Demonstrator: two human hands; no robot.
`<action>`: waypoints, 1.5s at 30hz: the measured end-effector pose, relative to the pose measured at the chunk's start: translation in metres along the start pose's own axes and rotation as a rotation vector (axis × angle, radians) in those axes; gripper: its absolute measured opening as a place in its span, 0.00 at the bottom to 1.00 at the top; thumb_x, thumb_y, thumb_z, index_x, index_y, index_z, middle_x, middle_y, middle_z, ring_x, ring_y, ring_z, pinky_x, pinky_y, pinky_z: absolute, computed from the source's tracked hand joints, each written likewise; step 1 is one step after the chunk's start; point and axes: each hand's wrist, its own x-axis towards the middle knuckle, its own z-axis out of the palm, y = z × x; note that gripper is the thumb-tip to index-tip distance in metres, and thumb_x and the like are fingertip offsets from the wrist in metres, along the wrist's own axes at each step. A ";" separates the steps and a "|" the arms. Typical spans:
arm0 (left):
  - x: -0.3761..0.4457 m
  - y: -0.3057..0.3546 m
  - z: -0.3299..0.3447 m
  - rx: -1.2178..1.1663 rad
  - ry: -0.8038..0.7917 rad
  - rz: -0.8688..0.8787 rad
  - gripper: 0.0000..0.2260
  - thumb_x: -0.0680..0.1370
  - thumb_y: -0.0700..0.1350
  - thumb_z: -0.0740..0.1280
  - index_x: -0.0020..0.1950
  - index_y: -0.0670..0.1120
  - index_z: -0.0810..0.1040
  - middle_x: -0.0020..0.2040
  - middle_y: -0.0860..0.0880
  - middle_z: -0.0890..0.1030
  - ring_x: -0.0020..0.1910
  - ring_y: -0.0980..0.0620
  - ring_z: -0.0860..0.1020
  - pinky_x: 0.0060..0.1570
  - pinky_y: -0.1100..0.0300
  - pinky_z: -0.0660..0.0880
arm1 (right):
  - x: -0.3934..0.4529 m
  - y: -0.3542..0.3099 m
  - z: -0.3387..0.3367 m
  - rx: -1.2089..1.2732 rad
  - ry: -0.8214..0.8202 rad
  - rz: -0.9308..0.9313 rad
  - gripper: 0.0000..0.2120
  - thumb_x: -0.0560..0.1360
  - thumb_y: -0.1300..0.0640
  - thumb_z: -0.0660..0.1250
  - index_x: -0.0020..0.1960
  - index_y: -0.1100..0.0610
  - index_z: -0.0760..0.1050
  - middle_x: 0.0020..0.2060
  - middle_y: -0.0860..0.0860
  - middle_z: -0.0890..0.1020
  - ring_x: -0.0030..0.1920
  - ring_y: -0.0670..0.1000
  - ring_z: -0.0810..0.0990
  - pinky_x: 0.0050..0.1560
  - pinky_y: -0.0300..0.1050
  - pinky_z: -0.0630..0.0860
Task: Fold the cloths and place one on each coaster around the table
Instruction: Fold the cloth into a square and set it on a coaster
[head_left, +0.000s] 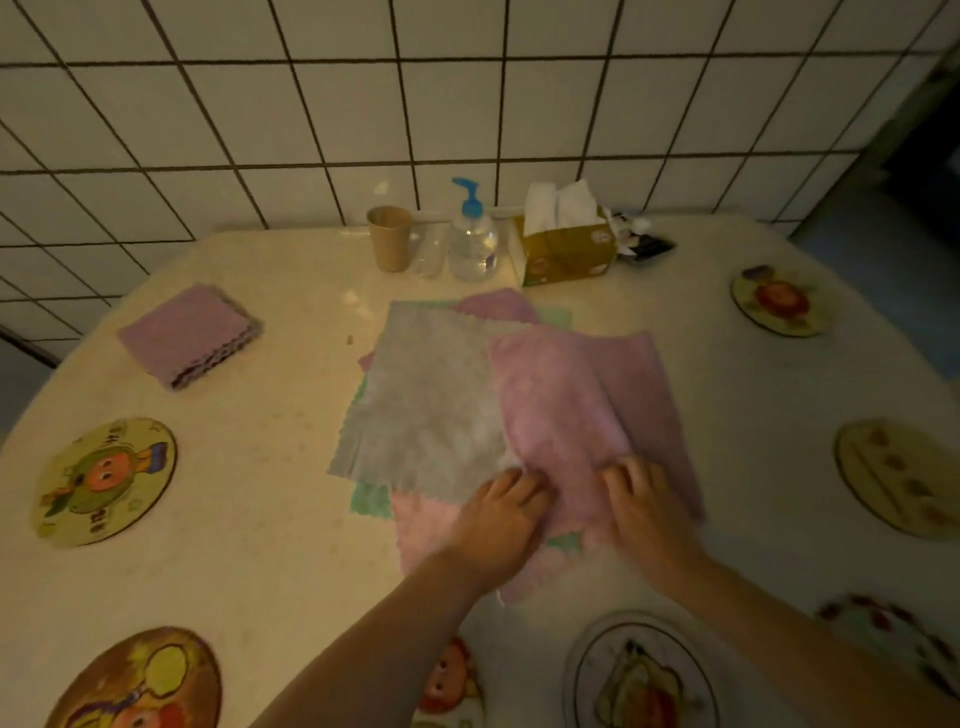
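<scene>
Two hands are laid on the pink cloth (566, 405) — its near edge is pinched by left hand (498, 525) and right hand (644, 512) — atop the table (270, 483).

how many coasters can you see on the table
7: far right, right edge, near right corner, near centre, under the left forearm, near left, left. The folded cloth may hide another.
</scene>
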 end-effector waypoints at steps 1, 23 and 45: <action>0.005 0.005 0.004 0.039 -0.006 -0.004 0.22 0.71 0.54 0.58 0.61 0.49 0.78 0.58 0.49 0.79 0.53 0.45 0.78 0.48 0.59 0.77 | 0.002 0.006 0.001 -0.045 0.004 -0.014 0.09 0.65 0.53 0.62 0.42 0.55 0.73 0.40 0.55 0.76 0.38 0.59 0.74 0.31 0.50 0.73; 0.040 0.001 -0.007 -0.389 -0.039 -0.368 0.06 0.75 0.42 0.66 0.44 0.42 0.82 0.46 0.46 0.82 0.44 0.49 0.77 0.48 0.58 0.74 | 0.013 0.062 -0.007 0.676 0.085 0.419 0.05 0.73 0.63 0.66 0.41 0.55 0.74 0.36 0.52 0.78 0.34 0.49 0.75 0.34 0.29 0.66; -0.089 -0.067 -0.191 -0.552 1.019 -0.567 0.05 0.83 0.44 0.56 0.51 0.47 0.71 0.43 0.54 0.76 0.43 0.49 0.76 0.45 0.47 0.75 | 0.076 -0.086 -0.134 0.754 0.369 0.058 0.03 0.75 0.59 0.66 0.48 0.55 0.73 0.43 0.48 0.79 0.45 0.47 0.77 0.44 0.38 0.72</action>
